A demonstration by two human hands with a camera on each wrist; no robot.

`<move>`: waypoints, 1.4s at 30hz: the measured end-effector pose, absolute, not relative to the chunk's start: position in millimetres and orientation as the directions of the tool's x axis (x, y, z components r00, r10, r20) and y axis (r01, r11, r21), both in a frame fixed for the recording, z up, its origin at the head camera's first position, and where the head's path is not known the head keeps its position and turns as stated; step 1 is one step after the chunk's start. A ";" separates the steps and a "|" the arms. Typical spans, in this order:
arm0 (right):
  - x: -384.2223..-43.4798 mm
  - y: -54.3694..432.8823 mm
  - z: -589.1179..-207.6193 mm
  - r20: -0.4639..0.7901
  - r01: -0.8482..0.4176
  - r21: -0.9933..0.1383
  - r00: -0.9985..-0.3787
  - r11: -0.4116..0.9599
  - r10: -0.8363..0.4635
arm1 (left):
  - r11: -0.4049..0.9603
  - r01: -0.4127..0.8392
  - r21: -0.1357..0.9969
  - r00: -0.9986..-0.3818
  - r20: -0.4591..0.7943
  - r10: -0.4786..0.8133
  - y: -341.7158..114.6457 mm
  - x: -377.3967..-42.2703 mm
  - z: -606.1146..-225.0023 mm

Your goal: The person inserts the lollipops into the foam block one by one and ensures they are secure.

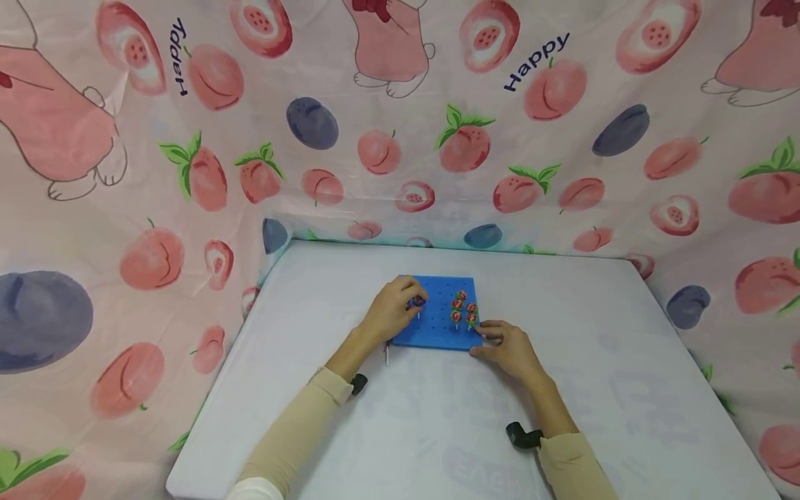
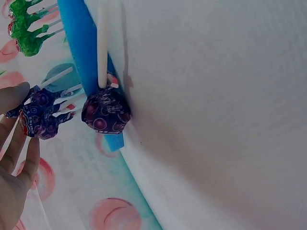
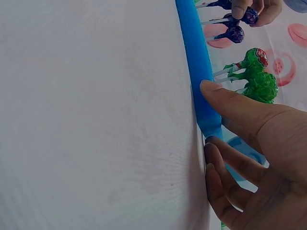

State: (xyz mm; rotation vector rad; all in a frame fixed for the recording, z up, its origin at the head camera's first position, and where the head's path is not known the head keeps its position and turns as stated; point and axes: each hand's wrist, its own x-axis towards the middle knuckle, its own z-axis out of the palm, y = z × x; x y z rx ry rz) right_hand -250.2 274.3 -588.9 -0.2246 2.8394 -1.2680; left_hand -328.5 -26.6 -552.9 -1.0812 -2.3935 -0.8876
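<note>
A blue pegboard (image 1: pixel 431 339) with rows of small holes lies on the white table. My left hand (image 1: pixel 395 309) is over its left side, pinching the wrapped head of a purple lollipop (image 3: pixel 249 16). Other purple lollipops (image 3: pixel 235 34) stand beside it, sticks down. Another purple lollipop (image 2: pixel 105 114) lies on the table against the board's front edge. Several green-and-red lollipops (image 1: pixel 457 317) stand upright on the right side. My right hand (image 1: pixel 509 349) grips the board's front right corner, thumb on the front edge and fingers along the side.
The white table (image 1: pixel 625 361) extends around the board on all sides. A fruit-patterned cloth (image 1: pixel 387 201) hangs behind and at both sides. Dark camera mounts (image 1: pixel 523 436) sit at the wrists.
</note>
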 end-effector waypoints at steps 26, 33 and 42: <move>-248.4 272.3 -588.8 0.016 -0.083 -0.744 -0.994 0.663 -0.107 | 0.595 0.734 0.327 -0.669 0.497 0.553 -25.6 -325.9 -557.2; -249.3 271.3 -588.5 0.006 -0.073 -0.745 -0.995 0.663 -0.102 | 0.615 0.729 0.299 -0.669 0.502 0.549 -26.4 -324.9 -556.6; -248.7 271.5 -588.2 -0.007 -0.061 -0.749 -0.995 0.659 -0.100 | 0.637 0.711 0.298 -0.685 0.500 0.530 -26.3 -325.1 -557.8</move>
